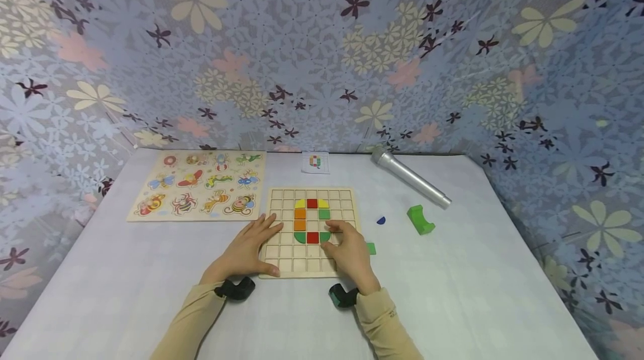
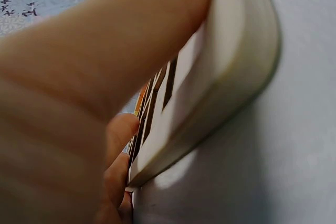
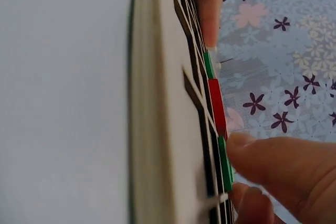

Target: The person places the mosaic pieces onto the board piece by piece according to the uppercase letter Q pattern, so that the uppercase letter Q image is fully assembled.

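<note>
A wooden grid board [image 1: 299, 265] lies flat on the table, with coloured blocks set in a ring on it. My left hand [image 1: 250, 245] rests on its left side, fingers spread and thumb along the near-left corner. With thumb and index finger, my right hand [image 1: 350, 252] pinches a green rounded-corner block [image 3: 226, 163] at the ring's lower right. Beside that block sits a red square [image 1: 312, 237], then another green rounded block [image 1: 299, 237]. Orange squares [image 1: 299, 213] form the left side, a green square [image 1: 324, 214] the right. Yellow corners [image 1: 300, 203] flank a red square [image 1: 312, 203] on top.
A picture card [image 1: 315, 162] lies behind the board. An animal puzzle board [image 1: 201, 184] is at the left. To the right are a silver tube-shaped object [image 1: 412, 178], a green arch block [image 1: 420, 220], a blue half-round piece [image 1: 381, 220] and a green piece [image 1: 371, 248] beside the right hand.
</note>
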`<state>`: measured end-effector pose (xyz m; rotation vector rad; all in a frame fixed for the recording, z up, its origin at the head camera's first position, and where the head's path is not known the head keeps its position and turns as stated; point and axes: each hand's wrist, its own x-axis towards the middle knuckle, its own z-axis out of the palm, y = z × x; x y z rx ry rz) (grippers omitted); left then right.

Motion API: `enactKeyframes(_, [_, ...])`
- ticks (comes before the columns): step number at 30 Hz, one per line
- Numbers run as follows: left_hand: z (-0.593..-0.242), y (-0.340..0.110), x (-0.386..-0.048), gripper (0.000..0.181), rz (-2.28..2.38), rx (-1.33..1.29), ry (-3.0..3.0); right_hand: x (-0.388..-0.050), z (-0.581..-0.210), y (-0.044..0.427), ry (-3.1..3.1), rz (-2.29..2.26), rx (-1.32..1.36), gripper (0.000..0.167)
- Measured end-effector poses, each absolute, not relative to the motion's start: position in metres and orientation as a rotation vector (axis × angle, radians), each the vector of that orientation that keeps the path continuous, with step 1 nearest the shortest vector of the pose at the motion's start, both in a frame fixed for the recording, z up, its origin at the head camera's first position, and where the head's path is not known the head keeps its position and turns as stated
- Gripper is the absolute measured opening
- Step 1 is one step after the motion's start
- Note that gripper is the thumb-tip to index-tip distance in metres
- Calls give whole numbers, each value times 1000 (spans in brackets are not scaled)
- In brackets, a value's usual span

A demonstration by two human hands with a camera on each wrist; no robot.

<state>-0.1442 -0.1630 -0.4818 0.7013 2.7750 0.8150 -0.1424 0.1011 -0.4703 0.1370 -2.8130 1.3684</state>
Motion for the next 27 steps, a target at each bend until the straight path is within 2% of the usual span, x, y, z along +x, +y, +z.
enactKeyframes(5, [-482,-162,-144,106,819,702,2768,-149,-467,123,-2781,1560,115,45])
enactKeyframes(11, [-481,-162,-145,107,809,716,2780,-159,-472,181,-2783,1753,80,46])
enactKeyframes(16, [-481,-163,-145,107,804,707,2774,-159,-479,222,-2859,1867,203,54])
enactKeyframes(21, [-483,-163,-145,107,806,712,2778,-158,-482,236,-2882,1912,377,57])
enactKeyframes(27, [-482,-163,-145,108,801,701,2779,-157,-482,235,-2926,1872,396,56])
